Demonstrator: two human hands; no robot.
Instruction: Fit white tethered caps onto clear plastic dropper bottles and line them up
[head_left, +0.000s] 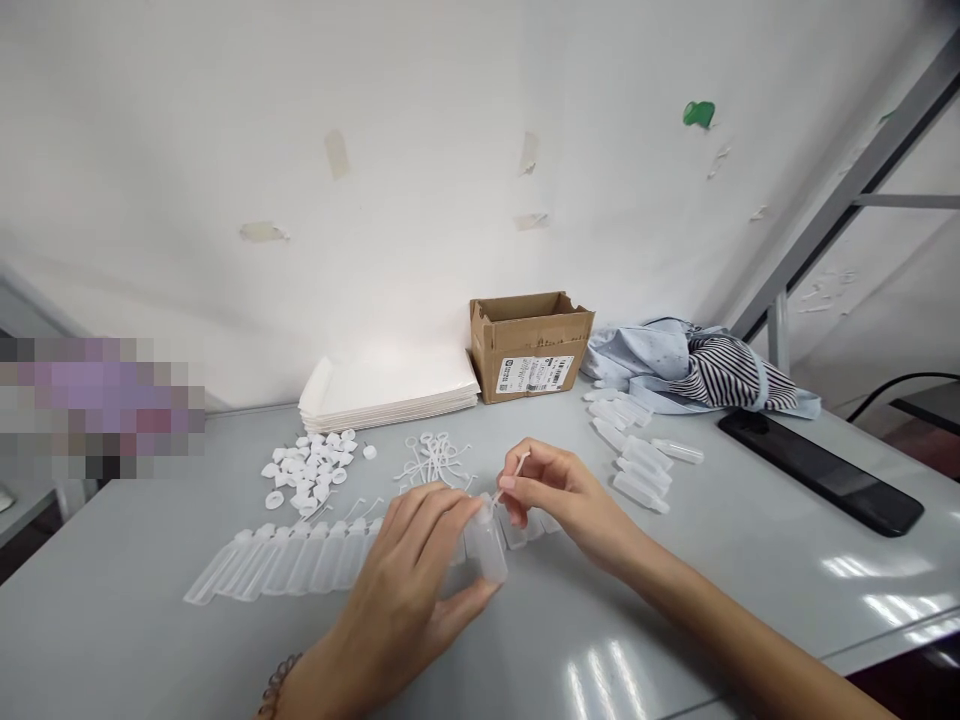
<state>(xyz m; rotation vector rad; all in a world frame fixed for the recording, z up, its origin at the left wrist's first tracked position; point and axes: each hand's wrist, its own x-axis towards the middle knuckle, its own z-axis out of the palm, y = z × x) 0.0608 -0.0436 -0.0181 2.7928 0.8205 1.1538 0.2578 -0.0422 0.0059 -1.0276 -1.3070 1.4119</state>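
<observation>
My left hand point(412, 580) grips a small translucent plastic bottle point(489, 552) between thumb and fingers, its neck tilted up. A thin white plastic stick with a bent tip point(520, 463) is pinched in my right hand point(555, 490), its lower end at the bottle's neck. Whether it goes inside, I cannot tell. Behind my hands lies a heap of white looped sticks point(433, 458). Left of it are loose white caps point(307, 470). A row of similar bottles point(300, 560) with white tops and bent tips lies on the table, partly hidden by my hands.
Several loose bottles point(643, 465) lie on the right of the grey table point(150, 660). A black phone point(821, 470) and blue and striped cloth point(697, 365) are beyond. An open cardboard box point(529, 350) and stacked white sheets point(390, 390) stand against the wall.
</observation>
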